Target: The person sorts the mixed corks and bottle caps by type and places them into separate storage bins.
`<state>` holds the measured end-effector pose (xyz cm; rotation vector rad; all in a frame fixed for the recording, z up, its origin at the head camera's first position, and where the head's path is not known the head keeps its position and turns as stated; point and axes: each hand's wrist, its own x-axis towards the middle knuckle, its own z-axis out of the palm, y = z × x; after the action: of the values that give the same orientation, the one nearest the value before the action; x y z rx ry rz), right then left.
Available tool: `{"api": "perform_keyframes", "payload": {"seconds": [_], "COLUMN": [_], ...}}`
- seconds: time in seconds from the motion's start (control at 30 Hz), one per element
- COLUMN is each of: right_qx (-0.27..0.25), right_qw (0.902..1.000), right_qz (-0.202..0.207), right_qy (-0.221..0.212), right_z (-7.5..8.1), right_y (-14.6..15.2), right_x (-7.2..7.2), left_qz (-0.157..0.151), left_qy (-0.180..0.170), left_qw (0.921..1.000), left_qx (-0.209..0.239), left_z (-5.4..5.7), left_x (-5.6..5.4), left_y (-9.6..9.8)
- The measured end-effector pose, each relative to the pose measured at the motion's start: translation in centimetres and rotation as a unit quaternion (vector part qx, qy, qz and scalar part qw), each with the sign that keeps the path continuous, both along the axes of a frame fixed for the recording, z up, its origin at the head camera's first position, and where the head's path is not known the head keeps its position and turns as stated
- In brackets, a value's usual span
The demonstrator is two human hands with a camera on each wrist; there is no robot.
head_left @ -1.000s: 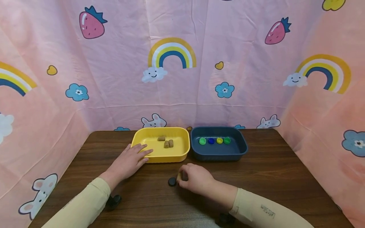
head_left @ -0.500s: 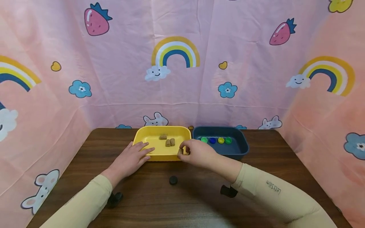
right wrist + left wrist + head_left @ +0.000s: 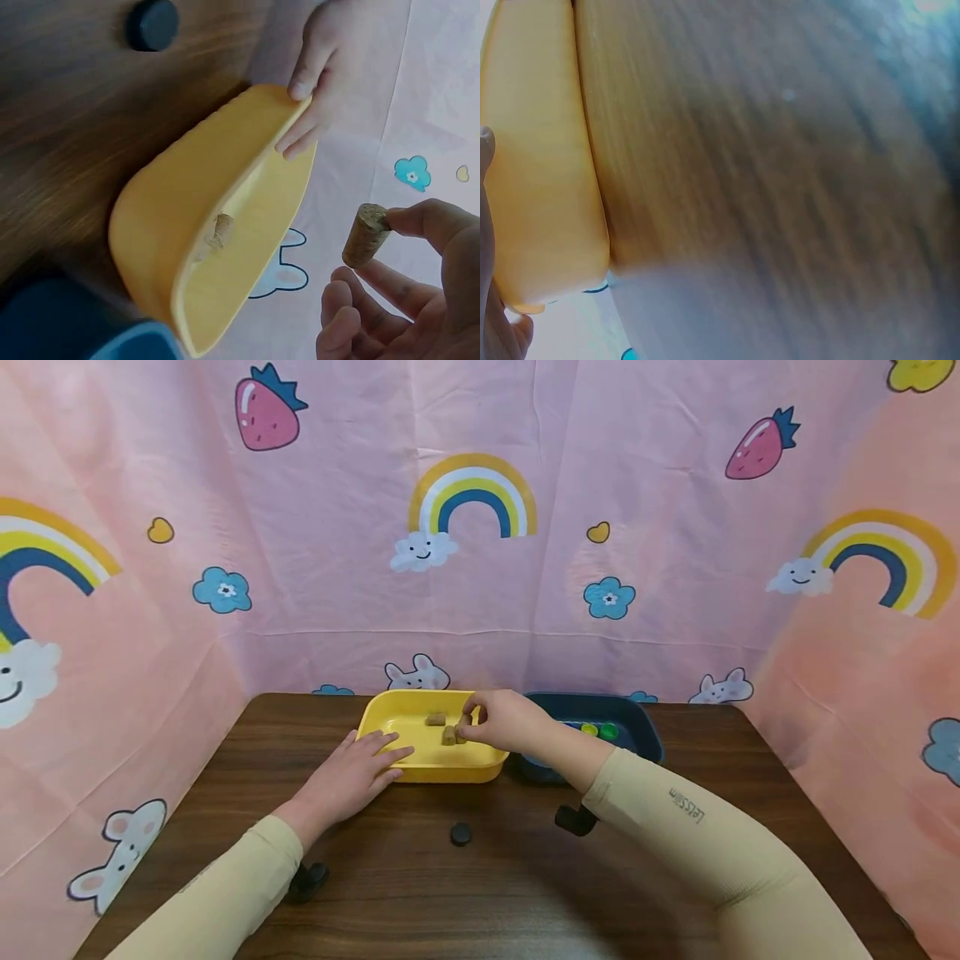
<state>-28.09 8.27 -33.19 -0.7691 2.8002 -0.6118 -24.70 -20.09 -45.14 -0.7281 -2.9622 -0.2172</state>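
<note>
My right hand (image 3: 506,720) pinches a cork (image 3: 366,234) between thumb and fingertips, over the yellow bin (image 3: 442,772). In the right wrist view the cork stands tilted, held by its ends. Several corks (image 3: 450,736) lie on the bin's floor, one of them partly behind my right fingers in the head view. My left hand (image 3: 356,777) rests on the bin's near left corner, fingers spread over the rim. Only its fingertips (image 3: 486,146) show in the left wrist view, against the yellow wall.
Right of the yellow bin stands a dark blue bin (image 3: 648,735) with green (image 3: 608,732) and yellow (image 3: 589,729) caps, partly hidden by my right arm. A black round cap (image 3: 461,834) lies on the brown table (image 3: 420,893). Patterned pink cloth (image 3: 337,527) surrounds the table.
My right hand has lifted the cork from beside the black cap and carried it away from me, over the yellow bin. The left hand keeps its place at the rim.
</note>
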Motion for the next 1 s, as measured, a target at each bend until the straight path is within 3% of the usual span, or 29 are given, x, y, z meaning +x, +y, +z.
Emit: {"api": "perform_keyframes", "payload": {"seconds": [0.2, 0.53, 0.83, 1.0], "right_qx": [-0.001, -0.040, 0.027, 0.055], "right_qw": [0.9998, 0.9943, 0.9973, 0.9946], "right_qz": [-0.006, -0.039, -0.045, -0.037], "right_qy": [-0.020, -0.091, -0.051, -0.080], "right_z": [-0.6, -2.2, -4.0, -5.4], "right_y": [-2.3, -4.5, -6.8, -8.0], "right_x": [-2.2, -5.1, -6.2, -6.3], "left_qz": [-0.002, -0.002, 0.002, 0.003], "left_qy": [-0.002, -0.002, -0.004, 0.002], "left_qw": [1.0000, 0.9999, 1.0000, 1.0000], "left_qx": [-0.003, -0.013, -0.009, -0.005], "left_z": [-0.2, -0.5, -0.3, -0.1], "left_x": [-0.2, -0.6, -0.3, 0.1], "left_y": [0.2, 0.6, 0.1, -0.4]}}
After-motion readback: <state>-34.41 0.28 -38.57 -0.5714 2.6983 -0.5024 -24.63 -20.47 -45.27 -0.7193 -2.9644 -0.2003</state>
